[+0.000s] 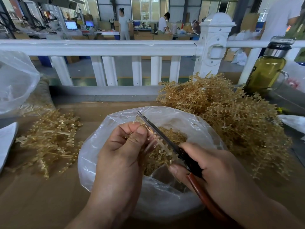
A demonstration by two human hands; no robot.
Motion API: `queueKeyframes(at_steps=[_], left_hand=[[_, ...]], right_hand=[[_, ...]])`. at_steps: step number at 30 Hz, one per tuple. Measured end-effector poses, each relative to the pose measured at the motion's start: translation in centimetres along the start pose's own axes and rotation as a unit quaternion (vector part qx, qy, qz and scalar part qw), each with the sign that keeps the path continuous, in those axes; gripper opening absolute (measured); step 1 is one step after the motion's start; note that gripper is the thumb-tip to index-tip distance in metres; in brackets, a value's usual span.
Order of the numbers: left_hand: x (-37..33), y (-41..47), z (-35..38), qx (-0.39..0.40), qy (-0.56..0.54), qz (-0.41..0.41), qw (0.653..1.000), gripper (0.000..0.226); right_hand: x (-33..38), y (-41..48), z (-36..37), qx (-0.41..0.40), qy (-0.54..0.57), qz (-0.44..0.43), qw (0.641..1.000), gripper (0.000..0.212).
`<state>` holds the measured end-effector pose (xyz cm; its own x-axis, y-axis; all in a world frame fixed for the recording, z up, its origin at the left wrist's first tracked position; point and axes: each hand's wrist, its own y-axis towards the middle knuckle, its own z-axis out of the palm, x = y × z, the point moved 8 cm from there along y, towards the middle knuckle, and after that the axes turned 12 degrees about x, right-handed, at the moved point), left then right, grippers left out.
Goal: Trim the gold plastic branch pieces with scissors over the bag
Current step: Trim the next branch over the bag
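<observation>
Bright, even daylight from the large windows [145, 9] at the far wall, slightly blown out there. Soft, shadowless over most of the desk [41, 204], with only faint dark patches under the left hand [122, 156] and right hand [214, 167]. Mild glare on the white railing [99, 47] and pale sheen on the clear plastic bag [165, 200]. Strong wide-angle bending toward the edges, the rail bowed and the corners darkened. Sharpest around the centre; smeared and soft at the right-hand heap of gold branch pieces [239, 121], the bottle [267, 66] and the blurred figures in the background
</observation>
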<state>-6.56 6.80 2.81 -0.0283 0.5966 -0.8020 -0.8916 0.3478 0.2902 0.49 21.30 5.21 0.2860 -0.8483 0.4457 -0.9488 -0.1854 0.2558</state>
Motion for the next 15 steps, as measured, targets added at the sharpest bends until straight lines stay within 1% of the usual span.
queueKeyframes(at_steps=[3,6,8,11,15], left_hand=[[-0.3,-0.1,-0.2,0.007,0.008,-0.001,1.000,0.006],[-0.8,-0.1,-0.5,-0.003,0.054,0.010,0.998,0.018],[-1.2,-0.1,-0.5,-0.013,0.068,0.019,0.997,0.018],[-1.1,-0.2,-0.3,-0.008,0.051,0.019,0.998,0.011],[-0.9,-0.2,-0.2,0.002,0.043,0.015,0.999,0.010]], right_hand=[[0.1,0.0,-0.2,-0.004,-0.011,-0.008,1.000,0.041],[0.4,0.0,-0.3,-0.009,-0.018,-0.014,1.000,0.040],[0.3,0.0,-0.3,-0.009,-0.014,-0.012,1.000,0.040],[0.3,0.0,-0.2,-0.006,-0.007,-0.009,1.000,0.039],[0.2,0.0,-0.2,-0.007,-0.004,-0.010,1.000,0.039]])
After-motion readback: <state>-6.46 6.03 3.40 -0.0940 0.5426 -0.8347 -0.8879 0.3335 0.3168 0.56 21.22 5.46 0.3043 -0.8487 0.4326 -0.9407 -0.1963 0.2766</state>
